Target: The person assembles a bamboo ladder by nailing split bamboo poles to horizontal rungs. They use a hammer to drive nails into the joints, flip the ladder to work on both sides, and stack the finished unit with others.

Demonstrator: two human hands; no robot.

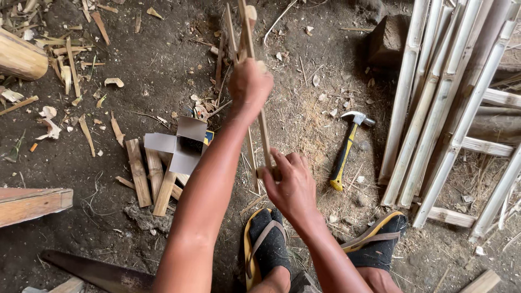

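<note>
My left hand point(249, 84) is closed around a bundle of thin bamboo strips point(241, 30) that stand nearly upright from the dirt floor. My right hand point(290, 184) grips the lower end of one strip point(265, 135) near the ground. Both hands hold the same bundle, left above, right below. My feet in black and yellow sandals point(266, 244) rest just below the hands.
A claw hammer with a yellow and black handle point(346, 149) lies right of my hands. A small open box point(182, 144) sits on short wood pieces point(146, 173). A bamboo frame point(445, 108) stands at right. A saw blade point(97, 271) lies lower left, a log point(21, 57) upper left.
</note>
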